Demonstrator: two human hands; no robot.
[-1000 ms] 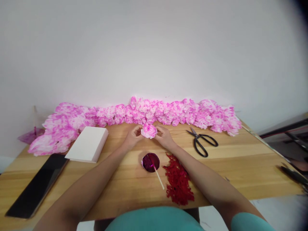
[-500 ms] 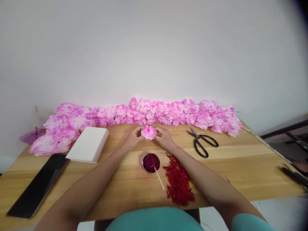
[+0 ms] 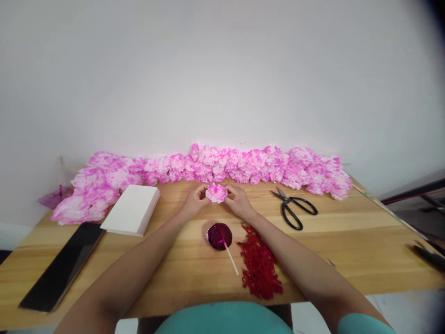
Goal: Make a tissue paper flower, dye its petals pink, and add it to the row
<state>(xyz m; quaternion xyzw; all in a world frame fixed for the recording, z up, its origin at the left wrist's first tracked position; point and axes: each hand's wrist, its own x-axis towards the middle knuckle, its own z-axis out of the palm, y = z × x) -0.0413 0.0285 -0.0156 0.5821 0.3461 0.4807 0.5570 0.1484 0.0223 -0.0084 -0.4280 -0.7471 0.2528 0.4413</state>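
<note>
A small pink and white paper flower (image 3: 216, 193) is held up between my hands over the middle of the table. My left hand (image 3: 194, 200) pinches its left edge, fingers closed. On the opposite edge, my right hand (image 3: 238, 200) grips it the same way. Just below lies a round dish of dark magenta liquid (image 3: 217, 234), with a thin pale stick (image 3: 231, 260) leaning out of it. Beside my right forearm is a heap of red shredded strips (image 3: 260, 266); the forearm hides part of it.
Many pink and white paper flowers (image 3: 239, 164) line the wall. A white box-like block (image 3: 130, 208) and a black flat slab (image 3: 64, 266) lie left on the wooden table (image 3: 181, 283). Black-handled scissors (image 3: 294, 206) lie open at right; a dark tool (image 3: 427, 255) rests at the far right.
The view has shifted slightly, so everything sits a little further right and lower. Both hands keep their hold on the flower; nothing else has visibly moved.
</note>
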